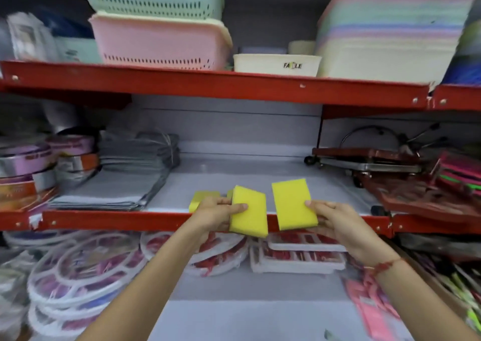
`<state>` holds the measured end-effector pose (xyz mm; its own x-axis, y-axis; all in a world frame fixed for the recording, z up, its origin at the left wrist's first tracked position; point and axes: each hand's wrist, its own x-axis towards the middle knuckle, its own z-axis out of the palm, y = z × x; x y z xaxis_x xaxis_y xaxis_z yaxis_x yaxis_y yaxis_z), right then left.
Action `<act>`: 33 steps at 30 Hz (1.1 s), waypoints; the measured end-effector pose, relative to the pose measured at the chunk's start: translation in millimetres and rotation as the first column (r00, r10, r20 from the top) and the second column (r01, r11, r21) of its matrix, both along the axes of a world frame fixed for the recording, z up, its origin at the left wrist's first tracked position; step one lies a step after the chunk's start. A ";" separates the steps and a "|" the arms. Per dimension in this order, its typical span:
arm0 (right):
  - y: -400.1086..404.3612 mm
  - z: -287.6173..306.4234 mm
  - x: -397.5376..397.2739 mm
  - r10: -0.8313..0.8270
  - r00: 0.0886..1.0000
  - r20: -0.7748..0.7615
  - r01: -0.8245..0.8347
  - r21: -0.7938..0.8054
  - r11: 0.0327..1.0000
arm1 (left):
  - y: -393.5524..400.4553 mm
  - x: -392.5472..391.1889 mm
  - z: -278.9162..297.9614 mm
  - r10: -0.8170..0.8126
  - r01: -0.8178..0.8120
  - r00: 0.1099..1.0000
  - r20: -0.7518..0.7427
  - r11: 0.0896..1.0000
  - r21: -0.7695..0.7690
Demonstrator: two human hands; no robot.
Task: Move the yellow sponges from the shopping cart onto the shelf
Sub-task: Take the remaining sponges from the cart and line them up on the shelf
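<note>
My left hand (217, 214) grips a yellow sponge (249, 217) in front of the red lip of the middle shelf (117, 219). My right hand (335, 219) holds a second yellow sponge (292, 204), tilted, just over the same shelf edge. A third yellow sponge (201, 200) lies on the grey shelf surface behind my left hand, partly hidden by it. The shopping cart is out of view.
On the middle shelf, folded grey cloths (122, 179) lie to the left and dark red trays with cookware (390, 174) to the right. Pastel baskets (161, 41) fill the upper shelf. Round white racks (86, 275) and red packaged items (299, 252) sit below.
</note>
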<state>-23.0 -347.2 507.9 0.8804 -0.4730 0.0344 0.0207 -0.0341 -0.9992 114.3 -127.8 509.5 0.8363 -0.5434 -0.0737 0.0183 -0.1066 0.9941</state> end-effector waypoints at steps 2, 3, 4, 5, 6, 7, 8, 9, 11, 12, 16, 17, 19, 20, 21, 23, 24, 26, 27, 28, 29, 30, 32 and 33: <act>-19.5 14.3 8.7 -0.049 0.999 0.015 0.049 -0.025 0.998 | -27.8 7.4 16.3 0.025 -0.026 0.999 0.030 1.000 0.006; -27.9 18.0 13.8 -0.076 0.997 0.017 0.077 -0.043 0.996 | -39.7 10.4 22.5 0.040 -0.041 0.999 0.034 0.999 0.022; -38.0 21.5 19.1 -0.103 0.995 0.018 0.104 -0.062 0.993 | -54.0 16.5 26.4 0.054 -0.055 0.998 0.028 0.998 0.034; -48.3 22.4 24.7 -0.127 0.992 0.010 0.127 -0.080 0.989 | -66.4 20.2 30.1 0.065 -0.066 0.998 0.026 0.996 0.052; -57.3 22.0 30.5 -0.150 0.989 0.002 0.149 -0.095 0.984 | -78.1 24.1 31.3 0.080 -0.083 0.996 0.039 0.993 0.080; -67.1 21.6 35.7 -0.166 0.986 -0.013 0.164 -0.102 0.981 | -90.5 28.7 31.9 0.086 -0.094 0.994 0.072 0.989 0.112; -74.8 20.2 40.8 -0.176 0.984 -0.031 0.171 -0.113 0.979 | -99.7 30.3 32.2 0.086 -0.105 0.989 0.123 0.982 0.159; -81.7 18.0 45.7 -0.180 0.982 -0.054 0.173 -0.122 0.977 | -105.5 28.0 33.5 0.092 -0.130 0.979 0.180 0.968 0.213; -96.4 13.6 55.4 -0.189 0.978 -0.094 0.174 -0.150 0.973 | -119.8 26.1 33.6 0.096 -0.181 0.956 0.276 0.937 0.300; -98.1 11.8 58.1 -0.195 0.974 -0.113 0.173 -0.177 0.969 | -123.3 26.3 32.2 0.087 -0.189 0.948 0.305 0.928 0.322; -110.4 2.1 70.6 -0.247 0.950 -0.190 0.188 -0.284 0.940 | -142.0 33.5 25.9 -0.014 -0.159 0.934 0.357 0.879 0.449; -111.4 0.0 72.2 -0.249 0.945 -0.213 0.178 -0.304 0.936 | -144.3 34.5 24.5 -0.047 -0.151 0.930 0.365 0.856 0.495; -115.4 -5.7 77.0 -0.241 0.936 -0.257 0.146 -0.341 0.929 | -147.5 35.4 23.0 -0.093 -0.183 0.900 0.425 0.806 0.564; -115.8 -6.5 78.5 -0.245 0.929 -0.279 0.129 -0.375 0.918 | -148.0 36.2 23.7 -0.111 -0.201 0.883 0.455 0.787 0.583; -115.7 -6.7 79.4 -0.261 0.917 -0.302 0.109 -0.439 0.892 | -147.9 38.3 24.3 -0.131 -0.219 0.866 0.482 0.768 0.602; -110.5 -1.1 79.4 -0.325 0.878 -0.351 0.050 -0.608 0.793 | -144.2 43.7 27.2 -0.150 -0.250 0.838 0.525 0.750 0.613; -108.2 1.4 81.6 -0.363 0.861 -0.356 0.030 -0.678 0.735 | -139.5 46.1 29.8 -0.152 -0.259 0.830 0.537 0.748 0.611; -99.8 7.5 87.4 -0.396 0.862 -0.318 0.026 -0.752 0.659 | -128.1 55.8 34.5 -0.149 -0.268 0.816 0.559 0.759 0.593; -94.1 11.1 91.3 -0.384 0.881 -0.277 0.026 -0.782 0.623 | -121.7 61.7 36.4 -0.153 -0.265 0.809 0.568 0.768 0.584; -87.0 13.9 96.7 -0.346 0.909 -0.234 0.023 -0.800 0.600 | -113.6 67.7 37.5 -0.161 -0.254 0.808 0.567 0.773 0.581; -78.6 15.9 102.5 -0.293 0.935 -0.199 0.013 -0.807 0.590 | -105.4 73.2 38.0 -0.172 -0.239 0.809 0.563 0.778 0.581; -67.8 17.9 109.0 -0.230 0.956 -0.180 -0.016 -0.818 0.574 | -96.6 78.3 37.9 -0.189 -0.221 0.810 0.554 0.778 0.589; -43.8 20.5 121.0 -0.100 0.975 -0.198 -0.121 -0.853 0.508 | -80.0 85.4 34.5 -0.227 -0.195 0.798 0.558 0.779 0.596; -31.6 18.9 127.5 -0.044 0.973 -0.229 -0.181 -0.863 0.472 | -71.9 88.1 31.9 -0.241 -0.193 0.789 0.565 0.776 0.601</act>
